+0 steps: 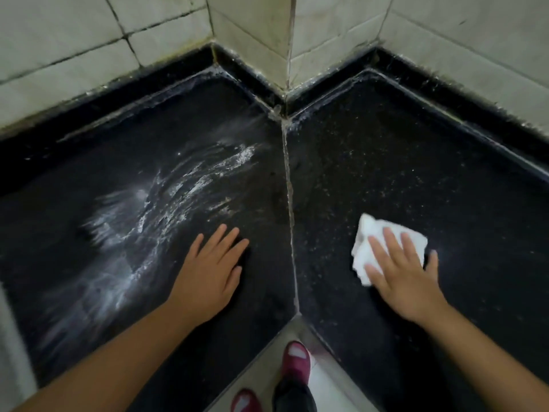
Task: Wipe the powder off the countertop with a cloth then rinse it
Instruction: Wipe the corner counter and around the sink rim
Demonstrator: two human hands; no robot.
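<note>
My right hand [407, 275] lies flat with its fingers spread on top of a folded white cloth [386, 245], pressing it down onto the black speckled stone counter [416, 162] on the right-hand slab of the corner; the fingers are straight rather than curled round the fabric. My left hand [211, 272] rests palm-down on the left slab, fingers straight and slightly apart, holding nothing. Just beyond and to the left of that hand, white powder [166, 200] is smeared across the dark surface in curved streaks, reaching from near the front-left edge towards the pale grout seam [289, 209] where the two slabs meet. The cloth sits well apart from the powder, on the other side of that seam. Cream wall tiles [71, 49] rise behind the counter, and below the corner I see my pink shoes [295, 361] on a light floor.
</note>
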